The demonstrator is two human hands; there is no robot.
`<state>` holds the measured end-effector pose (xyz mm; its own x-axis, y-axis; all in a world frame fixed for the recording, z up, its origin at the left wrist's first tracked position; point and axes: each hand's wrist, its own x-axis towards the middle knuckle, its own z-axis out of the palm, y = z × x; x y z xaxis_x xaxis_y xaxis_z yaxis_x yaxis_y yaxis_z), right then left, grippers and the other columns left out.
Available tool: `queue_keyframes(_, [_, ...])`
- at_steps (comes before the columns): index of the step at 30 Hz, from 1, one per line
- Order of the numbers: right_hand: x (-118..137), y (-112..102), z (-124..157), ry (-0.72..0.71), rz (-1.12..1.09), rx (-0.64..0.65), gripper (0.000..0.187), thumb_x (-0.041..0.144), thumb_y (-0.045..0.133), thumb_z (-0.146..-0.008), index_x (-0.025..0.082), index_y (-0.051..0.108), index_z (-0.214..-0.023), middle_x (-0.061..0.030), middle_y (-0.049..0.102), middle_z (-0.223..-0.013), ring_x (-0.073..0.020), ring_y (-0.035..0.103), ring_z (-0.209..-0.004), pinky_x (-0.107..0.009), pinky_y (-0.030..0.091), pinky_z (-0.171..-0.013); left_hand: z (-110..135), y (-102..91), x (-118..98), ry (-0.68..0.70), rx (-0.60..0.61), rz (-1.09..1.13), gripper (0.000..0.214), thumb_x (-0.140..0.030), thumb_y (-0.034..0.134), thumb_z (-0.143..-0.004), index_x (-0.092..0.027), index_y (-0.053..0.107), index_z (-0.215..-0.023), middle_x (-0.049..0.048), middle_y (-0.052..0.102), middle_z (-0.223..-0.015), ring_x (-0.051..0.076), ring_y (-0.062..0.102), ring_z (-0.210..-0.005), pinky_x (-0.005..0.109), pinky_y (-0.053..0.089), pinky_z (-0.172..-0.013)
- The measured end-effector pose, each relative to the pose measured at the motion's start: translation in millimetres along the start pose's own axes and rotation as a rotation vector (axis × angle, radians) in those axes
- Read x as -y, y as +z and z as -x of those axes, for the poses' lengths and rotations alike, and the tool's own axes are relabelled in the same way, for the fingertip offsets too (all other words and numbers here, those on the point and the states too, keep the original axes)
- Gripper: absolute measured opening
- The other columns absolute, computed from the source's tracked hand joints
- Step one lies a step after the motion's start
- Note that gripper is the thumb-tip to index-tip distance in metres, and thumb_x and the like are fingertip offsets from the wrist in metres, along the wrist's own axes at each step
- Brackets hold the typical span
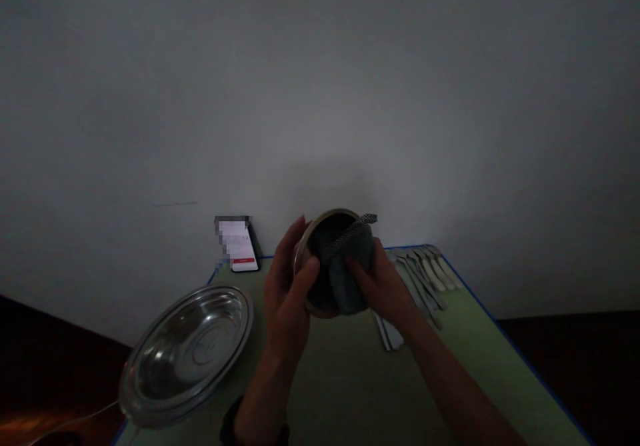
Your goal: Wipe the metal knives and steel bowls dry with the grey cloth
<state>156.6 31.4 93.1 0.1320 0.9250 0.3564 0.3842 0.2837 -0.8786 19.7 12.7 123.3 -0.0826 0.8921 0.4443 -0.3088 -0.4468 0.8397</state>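
Note:
My left hand (286, 293) grips the rim of a small round metal bowl (311, 246), held up and tilted toward me above the table. My right hand (383, 286) presses a dark grey cloth (350, 269) into the bowl, fingers closed on the cloth. A woven strip of the cloth sticks out past the bowl's upper right edge. The room is dim.
A large shiny metal basin (187, 353) sits at the left edge of the green table (345, 379). Several spoons (423, 269) lie in a row at the back right. A phone (240, 246) with a lit screen leans against the grey wall.

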Motion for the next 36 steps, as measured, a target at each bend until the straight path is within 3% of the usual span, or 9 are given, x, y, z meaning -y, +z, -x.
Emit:
queue_keyframes(4, [3.4,-25.9,-4.7,-0.075,0.107,0.112,0.015,0.025,0.044,-0.079,0.021,0.044,-0.094,-0.0039,0.057,-0.086,-0.0204,0.054,-0.081,-0.034,0.044,-0.073,-5.7,-11.6,-5.6,-0.212,0.224,-0.077,0.046,-0.019,0.065,-0.076,-0.028,0.059,-0.12,0.0005,0.064,-0.12,0.024,0.055,-0.114,0.034,0.041,-0.098])
queue_keyframes(9, [12.7,-33.3,-2.4,-0.154,0.177,0.148,0.017,0.017,0.042,-0.076,0.022,0.042,-0.093,-0.0025,0.055,-0.082,-0.0187,0.054,-0.078,-0.033,0.045,-0.074,-7.4,-18.4,-14.1,-0.317,0.349,-0.134,0.043,-0.022,0.066,-0.077,-0.027,0.06,-0.119,0.0013,0.065,-0.119,0.025,0.056,-0.113,0.034,0.042,-0.097])
queue_keyframes(16, [15.5,-17.3,3.6,-0.274,0.323,-0.013,0.033,0.028,0.06,-0.074,0.02,0.043,-0.101,-0.0107,0.046,-0.108,-0.0251,0.05,-0.101,-0.043,0.043,-0.089,-7.3,-12.3,-21.2,-0.317,0.297,-0.167,0.031,-0.03,0.054,-0.087,-0.029,0.061,-0.118,-0.0021,0.06,-0.127,0.021,0.049,-0.122,0.03,0.031,-0.107])
queue_keyframes(21, [13.7,-18.2,1.4,-0.21,0.288,-0.067,0.02,0.037,0.059,-0.079,0.021,0.049,-0.084,-0.0033,0.057,-0.083,-0.019,0.056,-0.075,-0.032,0.045,-0.068,-5.2,-10.1,-26.7,-0.304,0.314,-0.206,0.032,-0.03,0.054,-0.088,-0.03,0.061,-0.118,-0.0025,0.061,-0.126,0.022,0.05,-0.121,0.03,0.036,-0.103])
queue_keyframes(24, [16.1,-18.3,0.9,-0.163,0.232,-0.11,0.02,0.04,0.057,-0.08,0.02,0.053,-0.08,-0.0025,0.062,-0.077,-0.0181,0.057,-0.071,-0.03,0.042,-0.064,-2.7,-6.2,-31.7,-0.271,0.29,-0.155,0.03,-0.03,0.053,-0.088,-0.027,0.064,-0.115,-0.0005,0.063,-0.123,0.023,0.052,-0.118,0.032,0.04,-0.1])
queue_keyframes(29, [20.8,-9.1,3.9,0.024,0.001,0.05,0.031,0.047,0.051,-0.083,0.018,0.061,-0.079,-0.0045,0.067,-0.075,-0.0201,0.061,-0.071,-0.028,0.044,-0.059,3.0,2.4,-30.2,0.036,0.016,-0.092,0.028,-0.03,0.053,-0.086,-0.027,0.066,-0.111,-0.001,0.065,-0.119,0.024,0.051,-0.12,0.037,0.034,-0.106])
queue_keyframes(31, [21.9,-9.5,4.6,0.029,-0.033,0.099,0.031,0.046,0.051,-0.083,0.018,0.062,-0.082,-0.0054,0.069,-0.078,-0.0206,0.062,-0.073,-0.029,0.045,-0.06,3.4,1.2,-28.0,0.06,-0.028,-0.1,0.029,-0.029,0.054,-0.085,-0.029,0.064,-0.112,-0.0019,0.063,-0.121,0.024,0.05,-0.121,0.038,0.033,-0.107])
queue_keyframes(33, [23.3,-15.2,4.4,-0.003,-0.005,0.099,0.028,0.043,0.052,-0.083,0.017,0.063,-0.086,-0.0059,0.069,-0.081,-0.0205,0.062,-0.074,-0.03,0.046,-0.061,2.3,-3.2,-28.0,0.0,0.008,-0.09,0.033,-0.028,0.058,-0.082,-0.03,0.061,-0.114,-0.001,0.062,-0.122,0.026,0.05,-0.12,0.039,0.037,-0.104])
queue_keyframes(36, [25.8,-29.3,3.0,-0.069,0.078,0.109,0.024,0.038,0.053,-0.083,0.018,0.063,-0.091,-0.0055,0.068,-0.083,-0.0195,0.06,-0.074,-0.031,0.045,-0.064,0.7,-11.3,-32.2,-0.131,0.177,-0.102,0.042,-0.029,0.06,-0.08,-0.031,0.056,-0.121,0.0018,0.059,-0.127,0.027,0.052,-0.117,0.037,0.044,-0.095])
